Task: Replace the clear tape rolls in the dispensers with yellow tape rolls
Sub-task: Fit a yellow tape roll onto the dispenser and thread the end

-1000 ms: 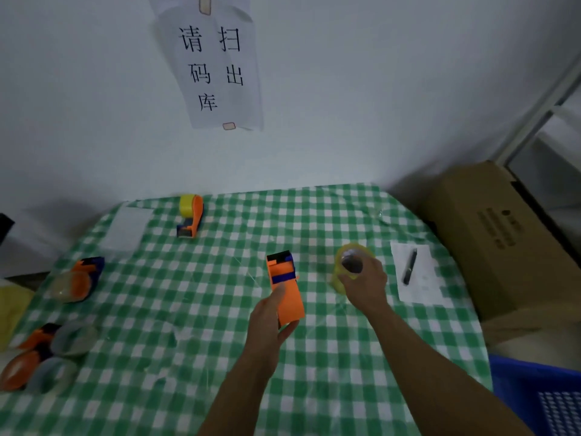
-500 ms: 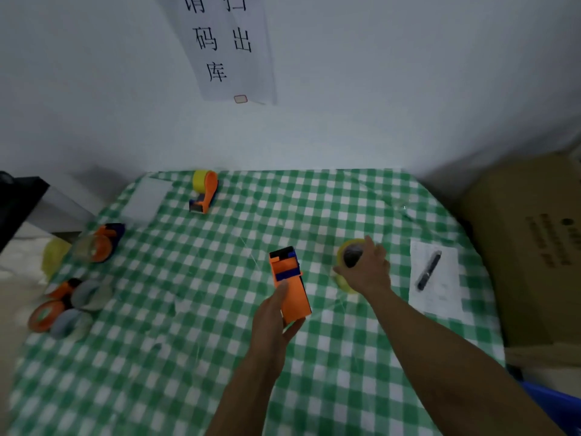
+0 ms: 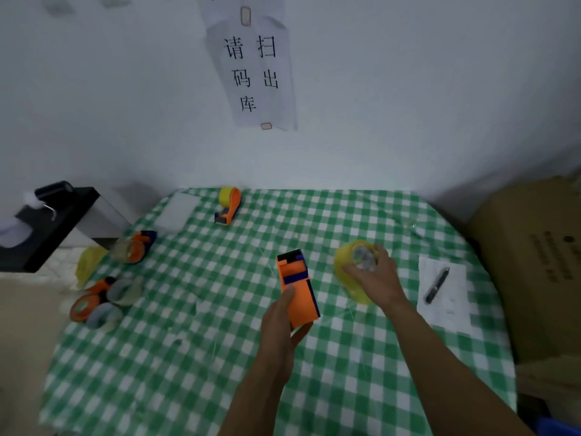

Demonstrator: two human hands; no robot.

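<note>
My left hand [image 3: 281, 328] grips an orange and blue tape dispenser [image 3: 297, 286] above the middle of the green checked table [image 3: 195, 357]. To its right my right hand [image 3: 375, 280] grips a yellow tape roll [image 3: 347, 269] from above, fingers over its core. A dispenser loaded with yellow tape [image 3: 229, 204] stands at the back of the table. At the left edge lies a dispenser with a clear roll [image 3: 133, 248], and further forward two more orange dispensers with clear rolls [image 3: 103, 302].
A white paper with a black pen [image 3: 437, 284] lies at the right of the table. A cardboard box [image 3: 540, 265] stands beyond the right edge. A black shelf [image 3: 47, 228] is at the left. A white pad [image 3: 177, 210] lies back left.
The camera has tilted up and shifted left, so the wall sign shows lower. My hands hold the dispenser and the yellow roll much as before, with the roll a little more upright.
</note>
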